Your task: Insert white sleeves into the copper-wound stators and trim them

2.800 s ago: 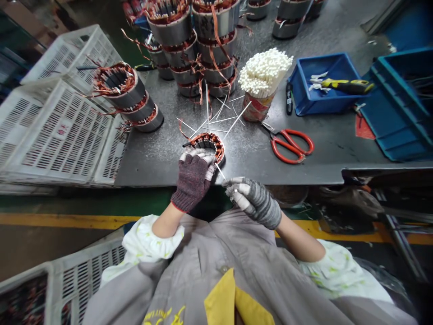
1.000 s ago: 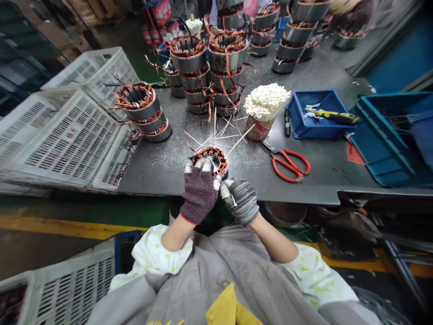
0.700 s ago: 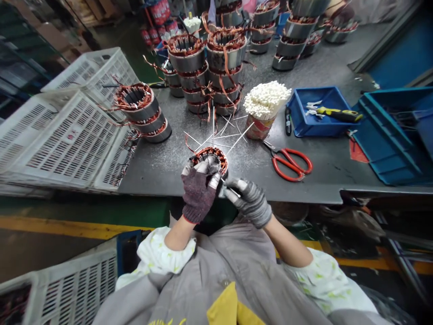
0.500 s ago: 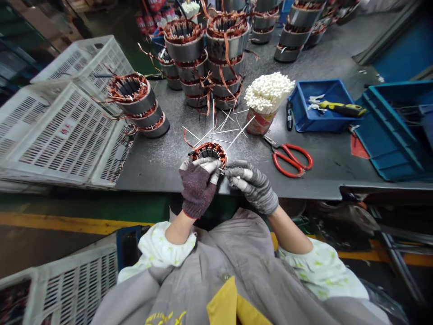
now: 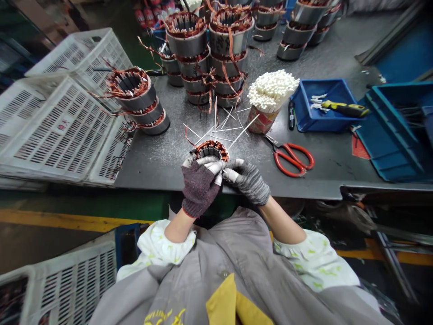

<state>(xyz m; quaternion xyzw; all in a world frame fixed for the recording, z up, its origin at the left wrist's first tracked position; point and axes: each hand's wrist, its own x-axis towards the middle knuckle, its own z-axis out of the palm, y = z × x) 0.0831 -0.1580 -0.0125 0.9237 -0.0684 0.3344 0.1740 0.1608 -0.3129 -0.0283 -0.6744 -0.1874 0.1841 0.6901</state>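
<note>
- Whitish glare brightens the grey tabletop (image 5: 154, 160) around the copper-wound ring (image 5: 223, 154).
- The bundled white sticks (image 5: 274, 90) look pale, almost washed out.
- Deep shadow sits below the tabletop's front edge, at right.
- Wide-angle distortion stretches the crates (image 5: 43, 131) at left.
- The dim upper-left background is blurred; the central work area looks sharper.

Factory workshop with a metal workbench (image 5: 324, 158); stacked copper-wound motor cores (image 5: 192, 67) stand on its far side, slotted plastic crates (image 5: 61, 131) at left, and a yellow line (image 5: 67, 220) crosses the floor.
</note>
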